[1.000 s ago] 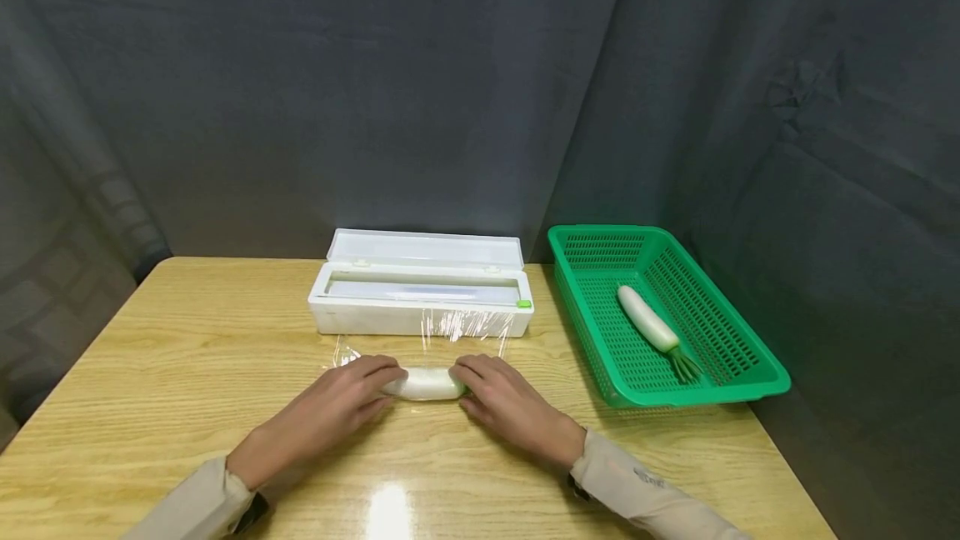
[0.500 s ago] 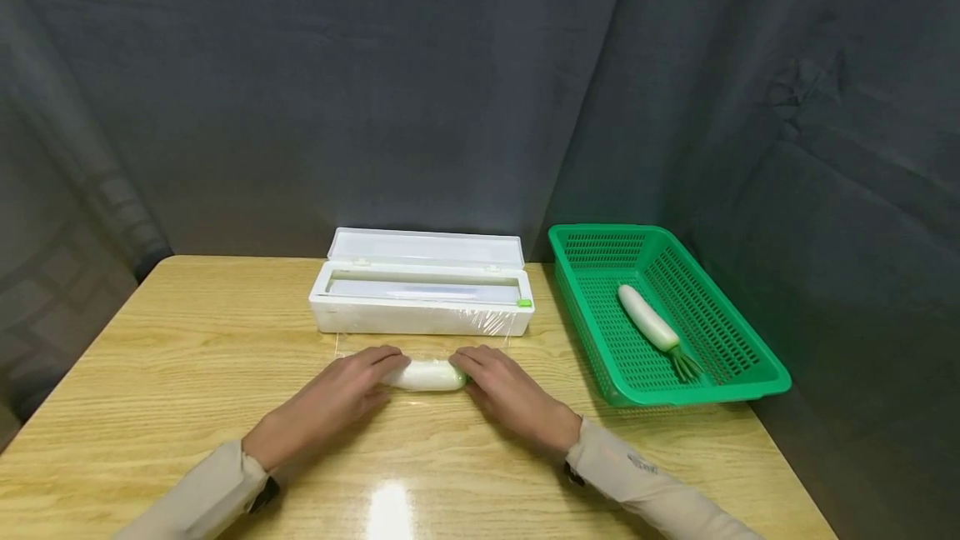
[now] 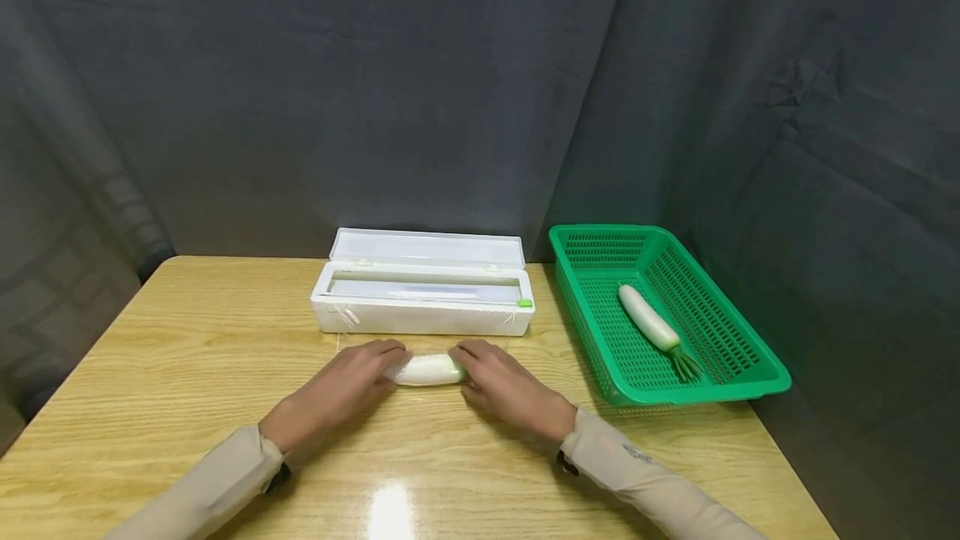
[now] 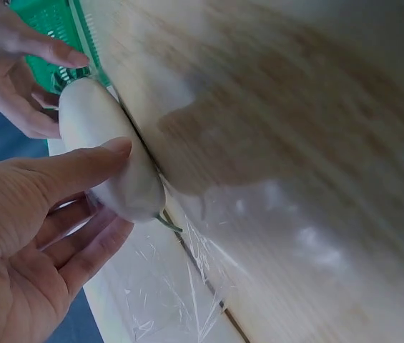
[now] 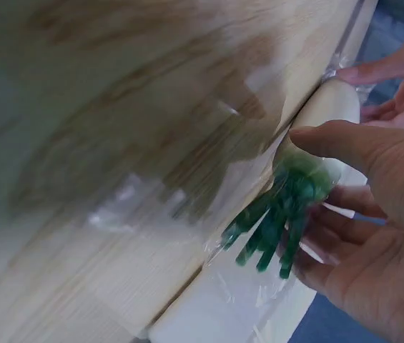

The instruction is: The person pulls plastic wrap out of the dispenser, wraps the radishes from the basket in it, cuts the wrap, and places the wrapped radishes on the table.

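A white radish (image 3: pixel 427 370) lies crosswise on the table in front of the cling film box (image 3: pixel 423 322). My left hand (image 3: pixel 356 377) holds its plain end, thumb on top in the left wrist view. At the leafy end my right hand (image 3: pixel 506 386) grips it between thumb and fingers. Cut green stalks (image 5: pixel 266 221) stick out there in the right wrist view. Clear cling film (image 4: pixel 166 293) is around the radish and stretches toward the box, whose lid (image 3: pixel 427 248) is up. How many layers wrap the radish, I cannot tell.
To the right stands a green plastic basket (image 3: pixel 618 394) with another white radish (image 3: pixel 647 317) in it, its stalks toward me. A small green slider (image 3: pixel 524 303) sits at the box's right end. Dark curtains (image 3: pixel 420 90) hang behind the wooden table (image 3: pixel 420 457).
Both hands have moved the radish away from me, closer to the box. The film's creases on the box front have lessened. Box and basket stay in place.
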Demonstrator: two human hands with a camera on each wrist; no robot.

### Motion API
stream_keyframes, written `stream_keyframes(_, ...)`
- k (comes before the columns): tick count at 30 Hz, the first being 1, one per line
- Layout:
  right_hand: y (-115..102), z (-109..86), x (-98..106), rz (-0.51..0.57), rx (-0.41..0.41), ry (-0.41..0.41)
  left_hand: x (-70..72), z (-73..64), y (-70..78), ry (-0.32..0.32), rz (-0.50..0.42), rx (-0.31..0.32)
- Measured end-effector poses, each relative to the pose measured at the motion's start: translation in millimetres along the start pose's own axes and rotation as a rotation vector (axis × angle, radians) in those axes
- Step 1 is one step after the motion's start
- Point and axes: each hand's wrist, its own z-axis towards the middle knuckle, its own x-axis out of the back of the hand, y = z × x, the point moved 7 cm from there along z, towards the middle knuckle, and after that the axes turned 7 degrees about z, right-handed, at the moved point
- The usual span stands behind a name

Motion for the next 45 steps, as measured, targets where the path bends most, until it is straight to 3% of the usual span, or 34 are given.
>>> stream_keyframes(7, -1, 5.0, -1, -0.021, -0.043, 0.035, -4.0, 5.0, -5.8, -0.050, -0.035, 0.002)
stream_keyframes(15, -2, 11.9, -7, -0.073, 0.013, 0.087, -1.9, 8.2, -9.2, -0.121, -0.050, -0.005)
stream_keyframes(20, 1, 17.4, -8, -0.043, 0.009, 0.041, -2.7, 6.0, -10.3, -0.094, -0.013, 0.008)
stream_keyframes(26, 9, 22.4, -7, 0.025, -0.022, -0.030, -3.5, 5.6, -6.7, 0.005, 0.000, 0.014)
stream_keyframes(32, 15, 25.5, -4, 0.102, -0.061, -0.058, -3.3, 8.6, -1.9, 0.078, 0.020, -0.035)
stream_keyframes(39, 16, 24.9, -3, 0.099, -0.074, -0.045, -6.7, 13.8, -6.1, 0.068, 0.029, -0.037)
stream_keyframes(45, 13, 15.6, 0, -0.012, -0.092, 0.022, -10.4, 19.6, -10.6, 0.010, 0.019, -0.027)
